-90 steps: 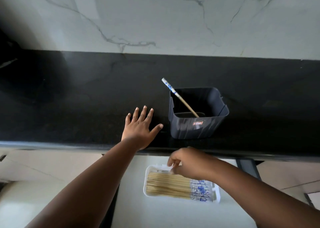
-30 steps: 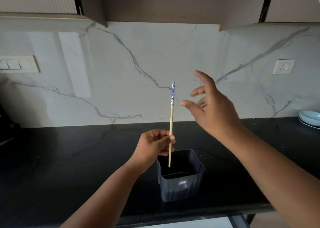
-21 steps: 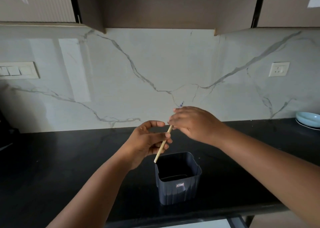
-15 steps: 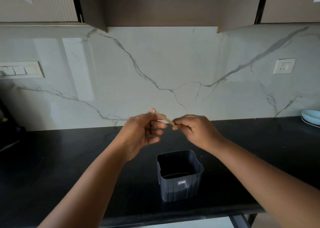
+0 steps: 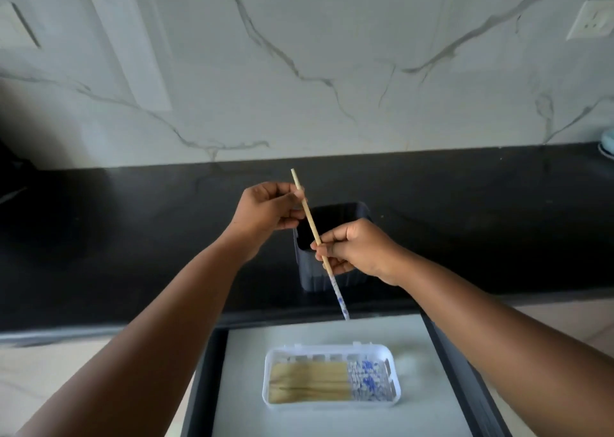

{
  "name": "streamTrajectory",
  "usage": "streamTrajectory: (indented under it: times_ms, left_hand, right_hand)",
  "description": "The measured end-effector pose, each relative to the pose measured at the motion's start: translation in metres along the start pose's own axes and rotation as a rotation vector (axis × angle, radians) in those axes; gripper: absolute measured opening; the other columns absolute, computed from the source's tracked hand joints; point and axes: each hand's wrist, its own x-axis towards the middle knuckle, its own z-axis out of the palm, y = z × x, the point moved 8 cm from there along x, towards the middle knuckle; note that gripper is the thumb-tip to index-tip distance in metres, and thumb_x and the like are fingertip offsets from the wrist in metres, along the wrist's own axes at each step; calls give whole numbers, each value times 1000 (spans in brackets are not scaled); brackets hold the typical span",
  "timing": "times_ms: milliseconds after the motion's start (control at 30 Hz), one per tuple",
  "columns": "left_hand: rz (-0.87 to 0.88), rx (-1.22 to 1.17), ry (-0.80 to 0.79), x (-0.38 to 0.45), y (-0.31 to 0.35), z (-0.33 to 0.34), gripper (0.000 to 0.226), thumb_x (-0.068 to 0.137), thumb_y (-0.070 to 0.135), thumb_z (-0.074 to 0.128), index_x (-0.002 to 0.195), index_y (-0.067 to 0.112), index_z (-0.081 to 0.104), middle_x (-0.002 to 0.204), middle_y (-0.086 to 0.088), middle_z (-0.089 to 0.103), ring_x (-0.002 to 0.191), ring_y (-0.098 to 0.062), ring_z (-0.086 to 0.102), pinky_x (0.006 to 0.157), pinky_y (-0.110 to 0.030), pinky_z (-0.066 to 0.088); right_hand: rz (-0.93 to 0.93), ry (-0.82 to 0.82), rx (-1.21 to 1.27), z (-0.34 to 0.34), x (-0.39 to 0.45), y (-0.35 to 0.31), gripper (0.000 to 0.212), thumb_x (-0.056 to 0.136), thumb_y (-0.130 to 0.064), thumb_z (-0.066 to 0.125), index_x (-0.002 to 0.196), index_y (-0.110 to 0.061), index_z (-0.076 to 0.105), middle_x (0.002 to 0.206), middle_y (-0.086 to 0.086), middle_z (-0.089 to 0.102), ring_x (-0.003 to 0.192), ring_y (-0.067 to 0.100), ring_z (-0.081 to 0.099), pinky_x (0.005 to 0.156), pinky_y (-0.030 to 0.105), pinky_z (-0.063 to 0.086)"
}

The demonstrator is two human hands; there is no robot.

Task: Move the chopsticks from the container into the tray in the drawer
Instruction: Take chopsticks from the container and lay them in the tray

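Note:
One wooden chopstick (image 5: 310,224) with a blue-and-white patterned end slants in the air, plain tip up, patterned end down toward the drawer. My right hand (image 5: 354,253) pinches it at its middle. My left hand (image 5: 267,211) holds it near the upper tip. Behind both hands a dark square container (image 5: 335,212) stands on the black counter, and what shows of its inside looks empty. Below, in the open drawer (image 5: 461,370), a white tray (image 5: 332,403) holds several chopsticks lying side by side, patterned ends to the right.
The black counter (image 5: 133,244) runs across the view under a white marble wall. A wall socket (image 5: 589,19) sits at the upper right and a pale blue dish (image 5: 606,144) at the counter's far right edge. The drawer's pale floor (image 5: 246,376) surrounds the tray.
The chopstick came out of the container in my left hand, and my right hand took hold of it. It was turned over, patterned end down. The view dropped, showing the drawer and tray.

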Motion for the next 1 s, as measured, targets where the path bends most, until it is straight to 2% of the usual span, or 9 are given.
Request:
streamTrajectory:
  times_ms: [100, 233, 333, 433, 533, 667, 733, 867, 1000]
  left_hand:
    - [16, 101, 63, -6, -34, -10, 22, 88, 39, 67, 74, 23, 74, 73, -2, 74, 70, -13, 68, 62, -24, 54]
    - [45, 188, 202, -16, -70, -37, 42, 88, 59, 51, 85, 24, 74, 85, 1, 76, 82, -10, 71, 70, -26, 54]
    - [104, 619, 230, -25, -94, -44, 51, 90, 64, 42, 104, 24, 70, 100, 1, 74, 99, -13, 67, 84, -34, 52]
    - [61, 1065, 54, -30, -137, -27, 64, 95, 55, 43, 148, 21, 35, 154, -6, 37, 146, -24, 23, 117, -43, 21]
    - [-89, 1315, -61, -39, -182, -20, 81, 90, 70, 15, 155, 23, 7, 164, -2, 2, 149, -23, -8, 120, -46, -3]
    - [-76, 1364, -60, -36, -191, -23, 84, 85, 75, 2, 154, 27, 8, 163, 1, 2, 150, -22, -6, 119, -47, -3]
    - [-65, 1374, -52, -35, -191, -23, 84, 85, 75, 3, 154, 28, 8, 163, 1, 2, 150, -21, -5, 119, -47, -2]
    - [-69, 1364, -53, -37, -190, -23, 84, 85, 75, 2, 154, 29, 7, 163, 1, 1, 150, -21, -6, 119, -46, -3]
    - [-68, 1369, -57, -37, -190, -23, 83, 85, 75, 1, 154, 29, 5, 163, 2, -1, 149, -20, -8, 120, -46, -4]
  right_hand:
    - [66, -18, -99, 6, -5, 42, 9, 85, -9, 72, 82, -16, 76, 77, 5, 75, 64, 10, 68, 62, 26, 60]
    - [46, -123, -479, 20, -16, 90, 6, 85, -22, 72, 87, -23, 78, 76, -3, 75, 69, 3, 65, 71, 26, 55]
    - [91, -223, -685, 35, -28, 133, 13, 89, -22, 62, 83, -23, 74, 80, -10, 70, 78, 12, 65, 72, 29, 52]
    - [171, -323, -927, 54, -39, 187, 23, 88, -15, 53, 65, -18, 55, 68, -7, 52, 78, 24, 57, 64, 29, 41]
    - [234, -362, -1060, 66, -42, 227, 27, 88, -6, 48, 66, -23, 50, 82, 2, 60, 95, 25, 64, 74, 26, 44]
    - [208, -408, -1126, 79, -33, 249, 17, 93, -8, 48, 91, -23, 56, 77, 4, 51, 89, 25, 61, 72, 27, 39]
    - [192, -391, -1130, 83, -27, 254, 18, 89, -3, 50, 87, -18, 59, 66, -1, 39, 80, 23, 55, 70, 26, 40]
    - [138, -419, -1154, 96, -17, 260, 26, 83, 5, 53, 67, -14, 46, 75, 4, 51, 80, 25, 63, 78, 28, 51]
    - [116, -401, -1189, 98, -11, 267, 23, 77, 7, 54, 71, -15, 53, 75, 0, 46, 68, 23, 52, 59, 26, 40]
